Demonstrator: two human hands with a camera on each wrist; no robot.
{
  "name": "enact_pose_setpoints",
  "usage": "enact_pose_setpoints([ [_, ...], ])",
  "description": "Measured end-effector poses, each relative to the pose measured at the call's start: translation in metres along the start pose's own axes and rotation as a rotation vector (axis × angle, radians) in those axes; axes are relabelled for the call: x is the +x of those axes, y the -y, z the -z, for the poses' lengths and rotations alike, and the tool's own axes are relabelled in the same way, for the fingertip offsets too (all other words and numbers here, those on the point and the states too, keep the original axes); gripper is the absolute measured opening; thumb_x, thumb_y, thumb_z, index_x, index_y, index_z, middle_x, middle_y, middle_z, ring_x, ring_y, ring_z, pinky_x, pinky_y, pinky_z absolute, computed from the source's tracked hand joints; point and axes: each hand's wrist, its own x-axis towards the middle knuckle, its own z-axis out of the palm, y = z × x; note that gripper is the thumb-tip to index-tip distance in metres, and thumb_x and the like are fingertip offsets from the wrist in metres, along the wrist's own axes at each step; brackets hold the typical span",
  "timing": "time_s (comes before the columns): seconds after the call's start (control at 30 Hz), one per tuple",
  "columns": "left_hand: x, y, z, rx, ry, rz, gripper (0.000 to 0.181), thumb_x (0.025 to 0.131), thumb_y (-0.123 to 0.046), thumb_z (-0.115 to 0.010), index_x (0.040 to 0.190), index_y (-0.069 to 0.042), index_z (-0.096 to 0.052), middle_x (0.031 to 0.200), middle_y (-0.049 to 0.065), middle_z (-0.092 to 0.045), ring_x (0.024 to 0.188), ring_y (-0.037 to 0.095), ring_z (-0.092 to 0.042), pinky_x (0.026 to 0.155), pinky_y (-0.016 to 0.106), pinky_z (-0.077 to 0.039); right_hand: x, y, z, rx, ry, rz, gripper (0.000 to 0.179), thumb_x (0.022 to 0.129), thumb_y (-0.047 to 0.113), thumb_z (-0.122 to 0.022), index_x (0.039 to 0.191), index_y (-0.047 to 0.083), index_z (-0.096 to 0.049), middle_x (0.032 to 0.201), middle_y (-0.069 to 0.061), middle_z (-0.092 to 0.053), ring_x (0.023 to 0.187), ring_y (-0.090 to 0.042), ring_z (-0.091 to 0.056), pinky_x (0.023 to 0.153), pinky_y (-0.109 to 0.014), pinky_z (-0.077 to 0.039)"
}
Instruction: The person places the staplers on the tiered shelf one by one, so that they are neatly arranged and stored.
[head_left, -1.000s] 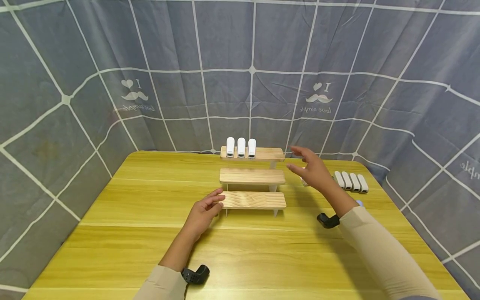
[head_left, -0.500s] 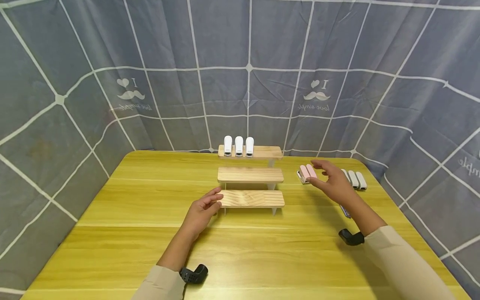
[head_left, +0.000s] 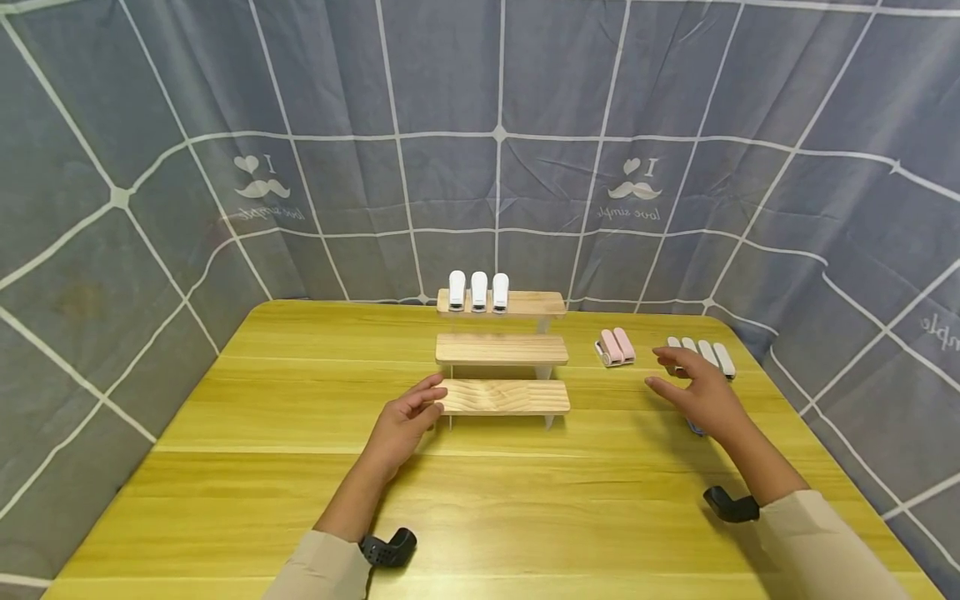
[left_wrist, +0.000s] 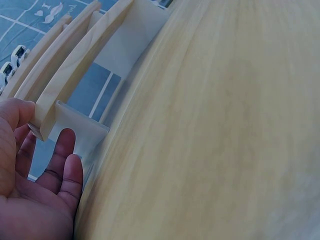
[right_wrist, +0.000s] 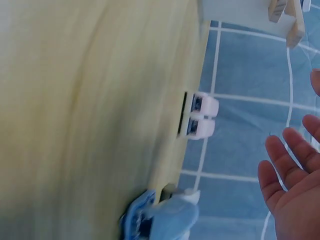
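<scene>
Near the centre of the head view, the left hand [head_left: 405, 421] is resting with relaxed fingers against the left end of the lowest board of the three-tiered pale wooden step shelf [head_left: 502, 351]; the left wrist view shows the thumb lying along that board's end and the fingers beside its leg. The right hand [head_left: 701, 392] is hovering at centre right with fingers spread wide, holding nothing.

Just above it in the frame, a row of small white plastic clips [head_left: 705, 353] is lying flat on the yellow wood-grain table [head_left: 300, 417], and a pair of small pink plastic clips [head_left: 617, 346] is lying further left, between that row and the shelf. A blue clip [right_wrist: 160, 217] is showing only partly, under the right hand. Three white clips [head_left: 478, 292] are standing upright on the top board, at upper centre.

The likely trouble is crowding: the white clips are lying side by side, so a spread hand coming down on them could knock neighbours askew or nudge them toward the table's right edge. A push from the left hand could also shift the light shelf and topple the three standing clips.
</scene>
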Motion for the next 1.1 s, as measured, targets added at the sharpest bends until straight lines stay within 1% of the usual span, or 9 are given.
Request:
enact_pose_setpoints([
  [0.13, 0.001, 0.001, 0.0, 0.01, -0.01, 0.005, 0.028, 0.098, -0.01, -0.063, 0.124, -0.004, -0.068, 0.149, -0.004, -0.048, 0.137, 0.022, -0.044, 0.092, 0.022, -0.048, -0.01, -0.008, 0.003, -0.002, -0.013, -0.026, 0.05, 0.095, 0.017, -0.07, 0.137, -0.004, -0.053, 0.128, -0.026, -0.057, 0.114, -0.043, -0.054, 0.092, -0.059, -0.044],
  [0.3, 0.001, 0.002, 0.0, 0.007, -0.011, 0.017, 0.026, 0.098, -0.01, -0.063, 0.123, -0.006, -0.069, 0.147, -0.007, -0.049, 0.137, 0.018, -0.043, 0.092, 0.022, -0.048, -0.024, -0.017, 0.009, -0.01, -0.013, -0.11, 0.051, 0.097, 0.023, -0.068, 0.138, -0.003, -0.052, 0.131, -0.026, -0.055, 0.118, -0.044, -0.052, 0.092, -0.06, -0.043],
  [0.57, -0.001, 0.0, 0.0, 0.013, -0.005, 0.013, 0.028, 0.099, -0.012, -0.062, 0.125, -0.006, -0.068, 0.148, -0.006, -0.048, 0.137, 0.02, -0.043, 0.094, 0.023, -0.048, -0.041, -0.032, 0.022, 0.004, 0.003, -0.207, 0.057, 0.099, 0.03, -0.063, 0.141, -0.006, -0.047, 0.139, -0.031, -0.047, 0.123, -0.05, -0.045, 0.095, -0.066, -0.035],
  [0.8, -0.001, -0.002, 0.0, 0.014, -0.016, 0.024, 0.027, 0.098, -0.011, -0.063, 0.124, -0.007, -0.069, 0.147, -0.008, -0.049, 0.137, 0.018, -0.043, 0.095, 0.024, -0.047, -0.045, -0.046, 0.028, 0.052, 0.068, -0.253, 0.064, 0.1, 0.03, -0.062, 0.146, -0.008, -0.038, 0.144, -0.033, -0.038, 0.127, -0.053, -0.039, 0.095, -0.066, -0.036],
  [0.83, -0.001, -0.002, 0.0, 0.014, -0.015, 0.024, 0.027, 0.098, -0.011, -0.063, 0.124, -0.007, -0.069, 0.147, -0.008, -0.049, 0.137, 0.018, -0.043, 0.095, 0.024, -0.047, -0.046, -0.049, 0.029, 0.061, 0.08, -0.259, 0.065, 0.1, 0.029, -0.062, 0.147, -0.008, -0.036, 0.146, -0.034, -0.036, 0.128, -0.054, -0.038, 0.094, -0.064, -0.038],
  [0.87, -0.001, -0.001, -0.001, 0.013, -0.015, 0.022, 0.027, 0.098, -0.011, -0.063, 0.124, -0.006, -0.069, 0.147, -0.007, -0.049, 0.137, 0.018, -0.043, 0.095, 0.023, -0.047, -0.046, -0.052, 0.03, 0.072, 0.095, -0.268, 0.067, 0.1, 0.029, -0.062, 0.148, -0.009, -0.034, 0.147, -0.035, -0.033, 0.128, -0.054, -0.037, 0.097, -0.055, -0.042],
  [0.93, 0.0, -0.001, -0.001, 0.013, -0.013, 0.013, 0.027, 0.098, -0.011, -0.063, 0.124, -0.006, -0.069, 0.148, -0.005, -0.049, 0.137, 0.019, -0.043, 0.095, 0.024, -0.047, -0.049, -0.057, 0.031, 0.086, 0.114, -0.279, 0.068, 0.1, 0.027, -0.062, 0.149, -0.009, -0.031, 0.15, -0.036, -0.029, 0.128, -0.056, -0.037, 0.092, -0.037, -0.049],
  [1.07, 0.0, 0.0, -0.001, 0.007, -0.013, 0.001, 0.028, 0.098, -0.01, -0.063, 0.124, -0.004, -0.069, 0.149, -0.002, -0.048, 0.137, 0.022, -0.043, 0.095, 0.023, -0.047, -0.054, -0.065, 0.033, 0.101, 0.148, -0.309, 0.072, 0.1, 0.028, -0.063, 0.151, -0.008, -0.027, 0.151, -0.037, -0.024, 0.128, -0.057, -0.036, 0.081, -0.02, -0.047],
  [1.1, 0.0, 0.0, -0.001, 0.005, -0.012, -0.002, 0.028, 0.098, -0.01, -0.063, 0.124, -0.003, -0.068, 0.149, -0.002, -0.048, 0.138, 0.023, -0.043, 0.095, 0.023, -0.047, -0.055, -0.066, 0.033, 0.099, 0.152, -0.312, 0.072, 0.1, 0.028, -0.063, 0.152, -0.007, -0.027, 0.151, -0.037, -0.024, 0.128, -0.057, -0.037, 0.08, -0.02, -0.048],
])
